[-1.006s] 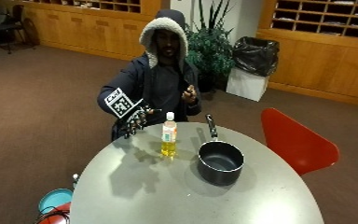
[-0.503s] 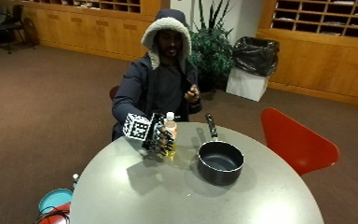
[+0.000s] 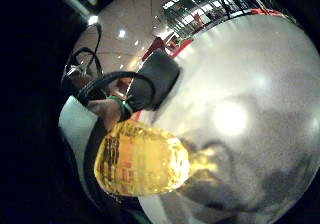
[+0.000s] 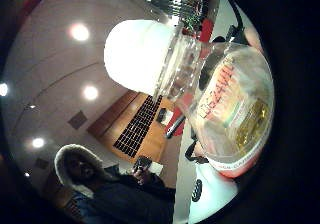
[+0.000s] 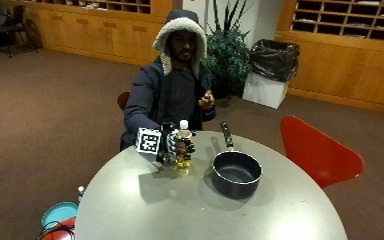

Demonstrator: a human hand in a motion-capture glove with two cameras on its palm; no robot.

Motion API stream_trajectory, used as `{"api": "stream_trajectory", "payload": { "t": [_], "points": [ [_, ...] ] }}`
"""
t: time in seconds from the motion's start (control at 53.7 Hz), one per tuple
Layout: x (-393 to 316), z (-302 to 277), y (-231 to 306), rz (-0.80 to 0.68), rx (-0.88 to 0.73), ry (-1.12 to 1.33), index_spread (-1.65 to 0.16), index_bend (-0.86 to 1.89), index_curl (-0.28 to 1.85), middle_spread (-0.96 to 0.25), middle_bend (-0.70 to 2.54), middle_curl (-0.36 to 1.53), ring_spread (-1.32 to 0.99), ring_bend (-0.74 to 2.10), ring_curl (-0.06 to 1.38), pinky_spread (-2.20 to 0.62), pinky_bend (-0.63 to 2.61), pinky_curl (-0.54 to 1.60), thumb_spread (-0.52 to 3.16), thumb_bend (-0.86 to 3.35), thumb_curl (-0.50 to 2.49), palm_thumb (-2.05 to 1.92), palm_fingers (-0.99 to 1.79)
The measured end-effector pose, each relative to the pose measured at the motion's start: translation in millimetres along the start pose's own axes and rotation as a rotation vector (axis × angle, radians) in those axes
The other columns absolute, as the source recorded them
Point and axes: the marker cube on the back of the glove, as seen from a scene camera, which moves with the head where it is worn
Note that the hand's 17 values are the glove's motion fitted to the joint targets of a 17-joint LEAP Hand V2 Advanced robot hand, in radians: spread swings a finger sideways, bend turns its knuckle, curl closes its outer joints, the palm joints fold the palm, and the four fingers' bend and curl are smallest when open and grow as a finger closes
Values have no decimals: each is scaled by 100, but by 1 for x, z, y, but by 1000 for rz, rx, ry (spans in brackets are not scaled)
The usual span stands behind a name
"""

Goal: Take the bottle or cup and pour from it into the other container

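outside view shows your gloved right hand [image 5: 173,146] wrapped around the capped bottle [image 5: 183,147], which stands upright on the bench [image 5: 145,210] just left of the empty saucepan [image 5: 236,173], close enough for a short pour.

Brown carpet floor [image 5: 52,100], wooden cubby shelving [image 5: 352,20] along the walls, potted plant [image 5: 228,55], black-bagged bin [image 5: 272,60], red chair [image 5: 315,150], round grey table [image 5: 152,210].

Clear glossy plastic bottle [image 5: 183,148] with white cap, dark matt saucepan [image 5: 236,173], smooth grey table [image 5: 179,210].
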Motion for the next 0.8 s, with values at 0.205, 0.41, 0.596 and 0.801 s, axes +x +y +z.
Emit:
{"api": "stream_trajectory", "payload": {
  "t": [0.205, 0.41, 0.596, 0.801],
  "points": [
    [-26, -18, -29, -98, 91, -7, -28, 11, 26, -22, 30, 42, -16, 65, 38, 7, 43, 34, 66, -3, 50, 98, 114],
    [-65, -29, -76, -121, 158, 121, -28, 11, 26, -23, 30, 44, -15, 66, 39, 4, 43, 35, 64, -3, 52, 98, 114],
    [-88, -17, -88, -54, -3, 350, -28, 11, 26, -23, 30, 45, -14, 66, 39, 4, 42, 35, 63, -3, 54, 98, 114],
    [-107, 14, -106, 13, -193, 694, -29, 11, 26, -22, 31, 46, -14, 65, 39, 5, 41, 36, 64, -3, 54, 100, 114]
  ]
}}
